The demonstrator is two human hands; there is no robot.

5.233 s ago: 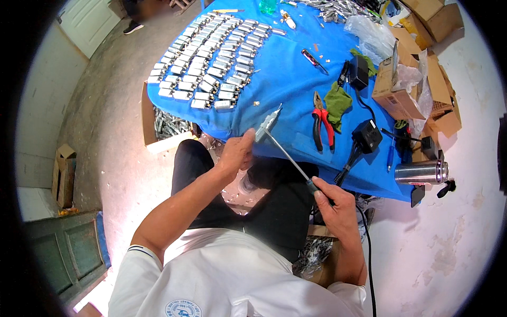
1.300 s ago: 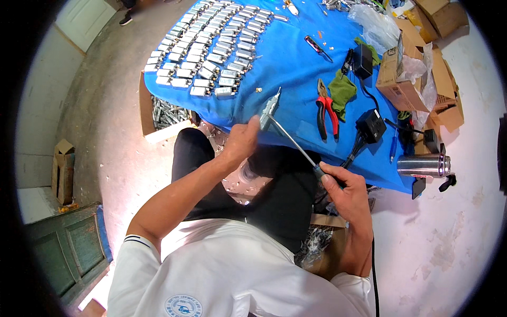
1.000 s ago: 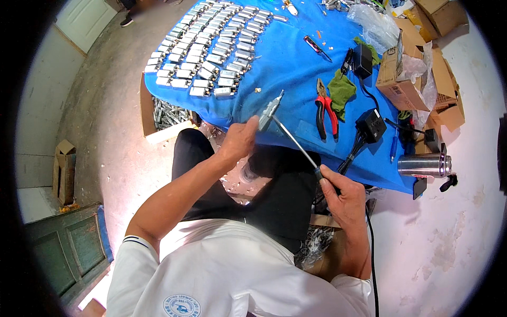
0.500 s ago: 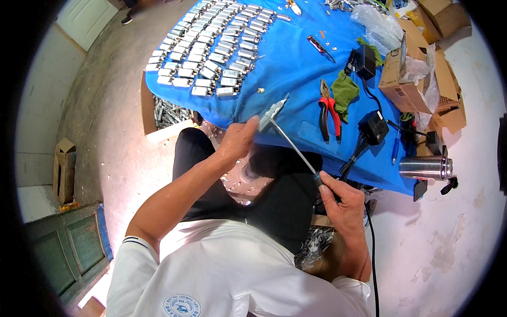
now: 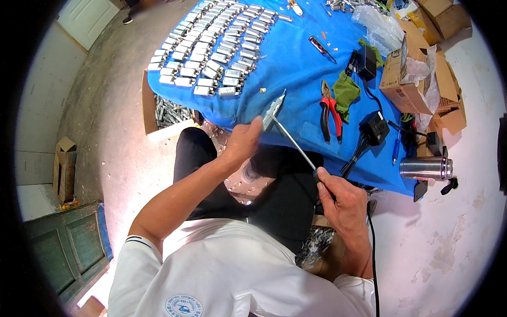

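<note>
My left hand grips a light silvery metal piece with a thin pointed end, held over the near edge of the blue cloth. My right hand is wrapped round the dark handle of a long tool with a thin steel shaft, whose far end meets the metal piece. A black cord runs down beside my right forearm. Red-and-black pliers lie right of the piece, beside a green rag.
Rows of silver metal parts cover the table's left. Black adapters, a steel flask and cardboard boxes sit at right. A box of metal pieces stands below the left edge. A person's foot shows far back.
Both my hands keep their grip, shifting only slightly. The metal piece and shaft change angle a little, and the piece sits somewhat more upright than half a second ago.
</note>
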